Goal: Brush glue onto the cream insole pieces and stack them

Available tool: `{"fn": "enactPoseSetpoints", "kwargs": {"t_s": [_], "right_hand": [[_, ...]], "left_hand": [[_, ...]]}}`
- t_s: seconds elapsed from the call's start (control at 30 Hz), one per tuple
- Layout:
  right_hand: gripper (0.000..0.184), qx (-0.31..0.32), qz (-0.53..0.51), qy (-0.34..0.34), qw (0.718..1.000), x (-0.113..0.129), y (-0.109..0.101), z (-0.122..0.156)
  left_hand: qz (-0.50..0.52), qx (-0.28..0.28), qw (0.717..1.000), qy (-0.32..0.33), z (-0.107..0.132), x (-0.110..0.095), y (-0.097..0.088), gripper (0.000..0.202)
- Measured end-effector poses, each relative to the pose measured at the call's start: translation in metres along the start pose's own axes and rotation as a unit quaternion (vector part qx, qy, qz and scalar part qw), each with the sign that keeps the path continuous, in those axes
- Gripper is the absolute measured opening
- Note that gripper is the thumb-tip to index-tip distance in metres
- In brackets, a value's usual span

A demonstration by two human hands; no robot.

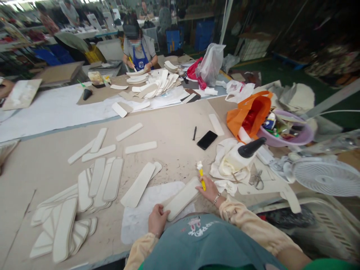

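A long cream panel with rounded corners (181,199) lies slantwise in front of me, over a white sheet (129,225). My left hand (158,220) pinches its near left end between thumb and fingers. My right hand (209,190) is closed around a yellow-handled brush (201,179), its white-coated tip pointing away from me. Fingers of that hand also touch the panel's far right end. Just left, two more panels (139,183) overlap, partly on the sheet. A large loose pile of similar panels (64,225) spreads over the table's left side.
At right stand a white bottle with a black nozzle (236,159) on a cloth, scissors (256,180), a white fan (326,174), an orange bag (249,112) and a purple basin (300,138). A phone (207,140) lies mid-table. Across the table sits a co-worker (140,52) with panels.
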State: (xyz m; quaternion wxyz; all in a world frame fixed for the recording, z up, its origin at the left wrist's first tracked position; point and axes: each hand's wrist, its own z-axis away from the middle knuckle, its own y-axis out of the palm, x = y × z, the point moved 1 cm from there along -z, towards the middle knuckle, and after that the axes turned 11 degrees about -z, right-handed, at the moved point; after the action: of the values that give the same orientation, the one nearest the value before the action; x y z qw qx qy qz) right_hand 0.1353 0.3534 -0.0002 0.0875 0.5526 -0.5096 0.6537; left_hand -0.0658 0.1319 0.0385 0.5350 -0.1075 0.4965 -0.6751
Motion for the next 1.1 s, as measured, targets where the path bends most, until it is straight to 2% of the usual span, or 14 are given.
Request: {"fn": "enactPoseSetpoints", "kwargs": {"t_s": [0.17, 0.3, 0.4, 0.57, 0.67, 0.77, 0.9, 1.0, 1.1], "right_hand": [[0.024, -0.018, -0.026, -0.017, 0.999, 0.012, -0.018, -0.003], [0.029, 0.016, -0.117, -0.014, 0.993, 0.041, -0.035, -0.006], [0.036, 0.087, -0.226, 0.001, 0.970, 0.068, -0.042, -0.008], [0.044, 0.162, -0.353, 0.016, 0.921, 0.103, -0.042, -0.007], [0.048, 0.170, -0.398, 0.043, 0.901, 0.113, -0.040, -0.003], [0.048, 0.132, -0.449, 0.080, 0.880, 0.120, -0.040, 0.000], [0.042, 0.062, -0.455, 0.100, 0.883, 0.132, -0.049, 0.005], [0.040, 0.054, -0.429, 0.105, 0.896, 0.143, -0.056, 0.010], [0.038, 0.040, -0.396, 0.098, 0.912, 0.150, -0.060, 0.014]], "left_hand": [[0.089, -0.020, 0.994, 0.056, 0.011, -0.014, -0.015, 0.024], [0.181, -0.016, 0.974, 0.132, 0.024, -0.048, -0.046, 0.030], [0.273, -0.013, 0.947, 0.169, 0.031, -0.079, -0.076, 0.025], [0.434, 0.019, 0.891, 0.130, 0.039, -0.119, -0.124, 0.027], [0.514, 0.028, 0.847, 0.131, 0.042, -0.128, -0.152, 0.026], [0.576, 0.008, 0.808, 0.128, 0.040, -0.128, -0.172, 0.023], [0.636, -0.029, 0.767, 0.079, 0.033, -0.117, -0.176, 0.016], [0.662, -0.053, 0.747, 0.028, 0.027, -0.105, -0.165, 0.011], [0.668, -0.068, 0.741, 0.009, 0.024, -0.095, -0.153, 0.007]]}}
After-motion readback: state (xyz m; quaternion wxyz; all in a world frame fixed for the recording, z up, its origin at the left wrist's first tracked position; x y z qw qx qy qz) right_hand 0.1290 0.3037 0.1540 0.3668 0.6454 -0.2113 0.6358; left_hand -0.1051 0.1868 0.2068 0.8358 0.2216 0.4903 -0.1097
